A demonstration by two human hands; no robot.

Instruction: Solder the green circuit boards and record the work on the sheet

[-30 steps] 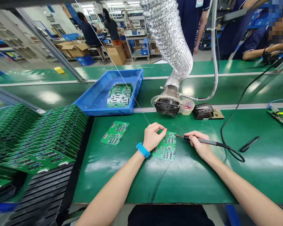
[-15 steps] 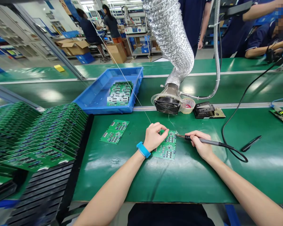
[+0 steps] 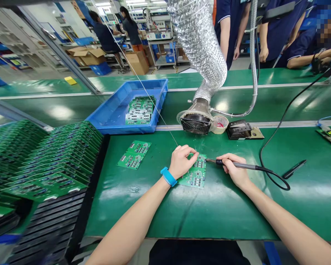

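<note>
The left hand rests over the upper left corner of a green circuit board, which lies flat on the green bench mat, near the middle of the frame. Its fingers are curled inward, and a thin wire runs down from the upper left to them; whether they grip the wire, I cannot tell. A blue wristband circles that wrist.

The right hand is closed around a soldering iron in a pen grip, with the tip at the board's upper right edge. The iron's black cord loops to the right, past a black pen.

Left of the hands lie 2 joined boards. Farther left stands a rack of boards. Above them, a blue tray holds more boards.

Above the hands sit a fume fan on a silver duct, a tape roll and an iron stand. Co-workers stand at the upper right.
</note>
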